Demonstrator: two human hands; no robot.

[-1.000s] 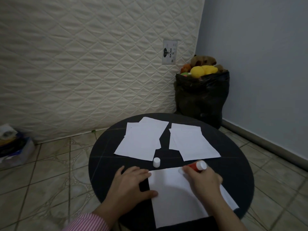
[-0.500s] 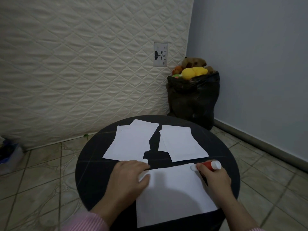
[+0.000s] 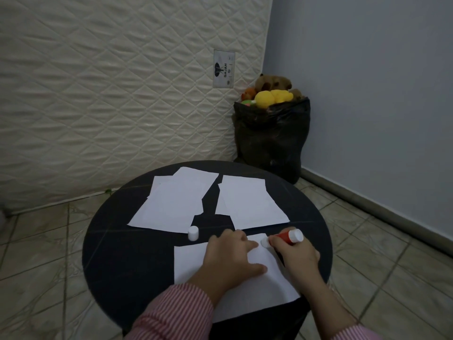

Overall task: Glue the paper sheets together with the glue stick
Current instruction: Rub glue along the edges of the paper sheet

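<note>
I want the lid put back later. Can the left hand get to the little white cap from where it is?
Probably yes. The cap stands alone on the table, just left of the left hand, nothing between them. That hand presses the paper, so it must let go.

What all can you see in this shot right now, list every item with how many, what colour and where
Round table: one, black, centre of the view.
Near paper sheet: one, white, front of the table under both hands.
Far paper sheets: two overlapping piles, white, back of the table; exact count unclear.
Glue stick: one, red with white ends, in the right hand, tip on the near sheet's far right corner.
Cap: one, white, upright on the table left of the hands.
Bag: one, black, floor corner, holding soft toys.
Mattress: one, cream, against the wall.
Left hand: one, flat on the near sheet.
Right hand: one, fingers around the glue stick.
</note>
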